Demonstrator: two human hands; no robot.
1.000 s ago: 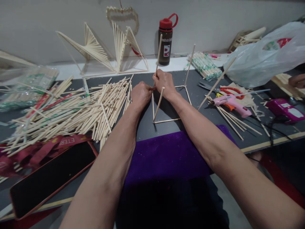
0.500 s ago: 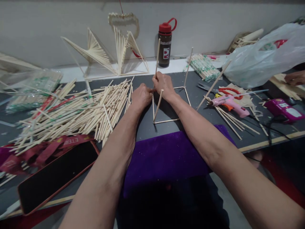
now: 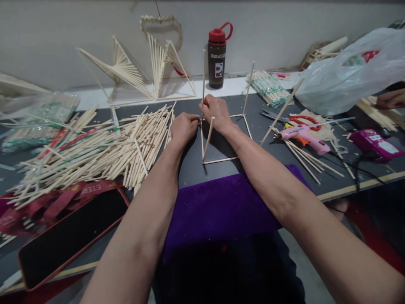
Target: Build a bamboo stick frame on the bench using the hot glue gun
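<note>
A square frame of thin wooden sticks [image 3: 220, 160] lies on the dark tabletop, with sticks standing up from its corners. At its far left corner, my right hand [image 3: 217, 113] pinches an upright wooden stick [image 3: 204, 76] low down, near the joint. My left hand [image 3: 184, 128] rests just left of that corner. Its index finger reaches toward the stick's foot and the other fingers are loosely bent, with nothing visible in them. Whether the fingertip touches the joint cannot be made out. Another upright stick [image 3: 249, 88] stands at the far right corner, and a leaning stick [image 3: 209, 139] at the near left one.
Loose sticks [image 3: 148, 135] are heaped at left, beside a phone [image 3: 74, 236] and red lanyard [image 3: 79, 192]. A pink glue gun [image 3: 305, 137], scissors [image 3: 305, 119] and purple device [image 3: 375, 145] lie at right. A bottle [image 3: 217, 59] and stick models [image 3: 126, 69] stand behind. Another person's hand [image 3: 390, 100] shows far right.
The stick in my right hand has gone from a slight rightward lean to nearly vertical. My left hand's fingers have loosened and drawn slightly away from the corner.
</note>
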